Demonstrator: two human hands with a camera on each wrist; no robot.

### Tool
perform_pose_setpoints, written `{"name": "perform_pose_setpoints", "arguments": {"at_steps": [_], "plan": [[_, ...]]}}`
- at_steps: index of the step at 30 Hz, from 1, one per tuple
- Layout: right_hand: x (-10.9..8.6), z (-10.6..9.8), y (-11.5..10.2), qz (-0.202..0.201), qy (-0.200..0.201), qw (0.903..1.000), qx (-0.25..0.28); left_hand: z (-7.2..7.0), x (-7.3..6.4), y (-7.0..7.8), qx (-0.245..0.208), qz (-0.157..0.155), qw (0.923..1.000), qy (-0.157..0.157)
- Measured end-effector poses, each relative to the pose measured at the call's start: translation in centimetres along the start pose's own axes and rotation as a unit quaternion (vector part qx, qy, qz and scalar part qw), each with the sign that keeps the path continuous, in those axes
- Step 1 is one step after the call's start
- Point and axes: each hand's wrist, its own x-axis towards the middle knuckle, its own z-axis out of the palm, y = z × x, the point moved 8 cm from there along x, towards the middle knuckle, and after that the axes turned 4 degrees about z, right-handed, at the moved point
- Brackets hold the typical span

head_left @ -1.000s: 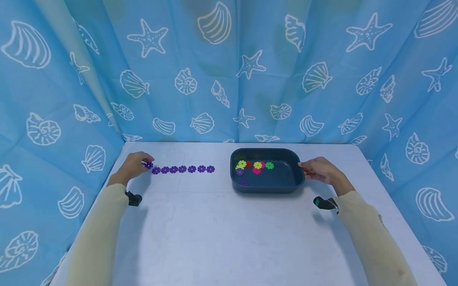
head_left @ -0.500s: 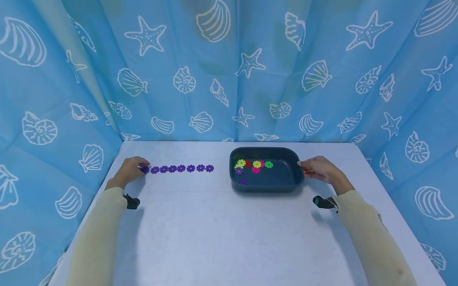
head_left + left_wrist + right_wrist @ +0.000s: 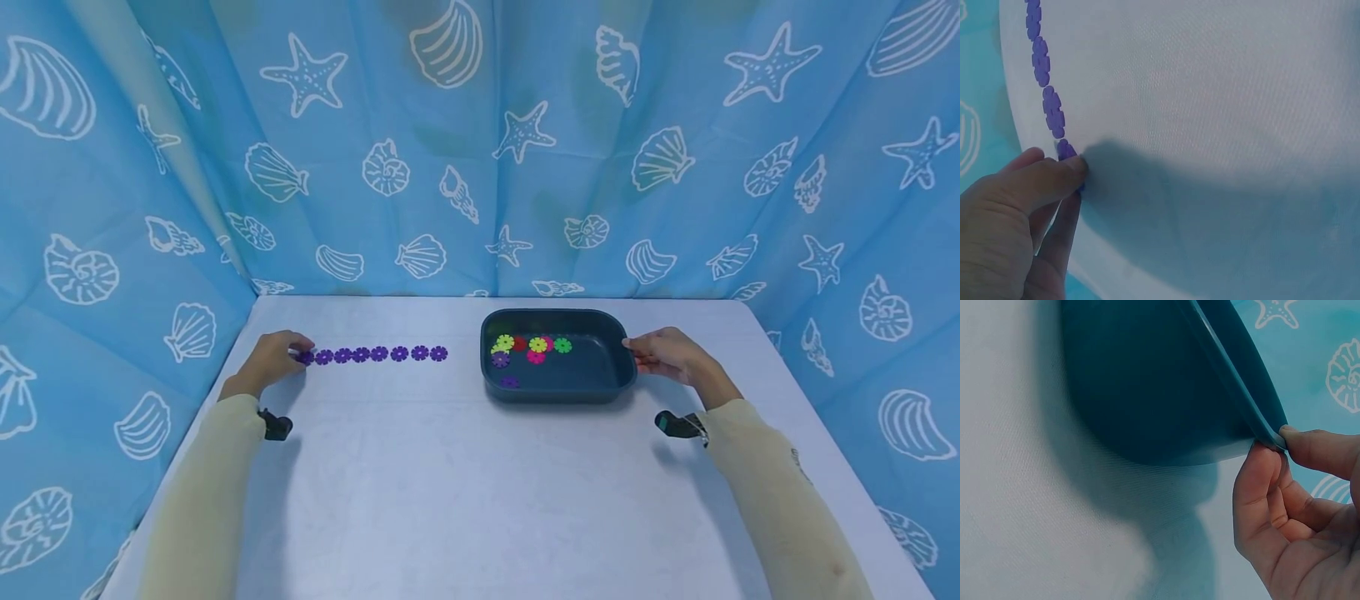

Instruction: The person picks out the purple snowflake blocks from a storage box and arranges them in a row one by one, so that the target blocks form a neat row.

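A row of several purple flower-shaped discs (image 3: 380, 353) runs across the left part of the white table. At the row's left end my left hand (image 3: 267, 360) pinches one more purple disc (image 3: 1066, 149) between thumb and fingers, low at the table and right by its neighbour. My right hand (image 3: 672, 356) grips the right rim of a dark blue-grey tub (image 3: 592, 386), thumb over the edge and fingers beneath it, as the right wrist view shows. Inside the tub, mostly at its left, lie yellow discs (image 3: 537, 344), a green disc (image 3: 562, 345), red and pink ones, and purple discs (image 3: 500, 359).
The white table (image 3: 465, 492) stretches toward me in front of the row and tub. A blue curtain (image 3: 450, 150) with white shells and starfish stands behind and along both sides. Dark wrist cameras (image 3: 277, 425) hang below both sleeves.
My left hand has come down and slightly left, bringing its purple disc to the left end of the row. The right hand keeps its grip on the tub rim.
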Motion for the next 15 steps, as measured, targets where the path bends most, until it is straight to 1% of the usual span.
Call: {"name": "perform_pose_setpoints", "arguments": {"at_steps": [3,5,7,8,10,11,13,15], "plan": [[0.0,-0.1,0.1,0.005,0.002,1.0,0.003,0.1,0.1,-0.2,-0.002,-0.004,1.0,-0.003],[0.0,-0.1,0.1,0.006,0.003,1.0,0.002,0.0,0.0,-0.1,-0.001,-0.004,1.0,0.002],[0.0,-0.1,0.1,0.004,0.0,1.0,-0.001,-0.3,0.1,0.5,0.001,0.006,0.9999,0.014],[-0.1,-0.1,0.1,0.003,-0.001,1.0,-0.002,-0.5,0.2,1.0,0.002,0.013,0.9997,0.022],[-0.1,0.0,0.0,0.002,-0.004,1.0,-0.002,-0.9,0.4,2.6,0.005,0.037,0.9985,0.041],[-0.1,0.1,0.0,0.002,-0.005,1.0,-0.001,-1.1,0.6,3.6,0.005,0.052,0.9974,0.049],[-0.1,0.2,-0.1,0.004,-0.004,1.0,0.003,-1.1,1.1,6.1,0.001,0.083,0.9947,0.061],[-0.1,0.3,-0.1,0.006,-0.004,1.0,0.006,-0.8,1.6,8.9,-0.003,0.118,0.9905,0.071]]}}
